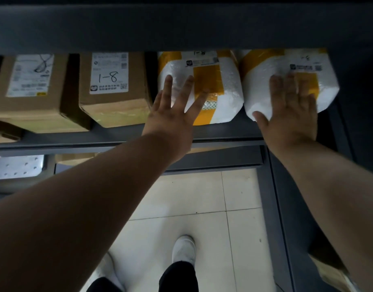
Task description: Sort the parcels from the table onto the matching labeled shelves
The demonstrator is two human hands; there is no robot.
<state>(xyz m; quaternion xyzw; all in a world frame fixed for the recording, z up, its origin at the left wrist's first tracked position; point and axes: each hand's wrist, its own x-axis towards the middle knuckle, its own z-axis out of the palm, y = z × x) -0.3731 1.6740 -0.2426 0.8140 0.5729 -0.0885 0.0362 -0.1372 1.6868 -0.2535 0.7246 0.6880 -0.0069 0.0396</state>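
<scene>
Both flat hands (173, 121) (291, 116) touch rounded, seemingly foam parcels (230, 85) (259, 87).

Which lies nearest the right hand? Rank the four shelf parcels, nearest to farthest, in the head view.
1. Right foam parcel, under the right hand itself.
2. Left foam parcel, next to its left.
3. Cardboard box marked 1-8, further left.
4. Far-left cardboard box, at the frame's left edge.
</scene>
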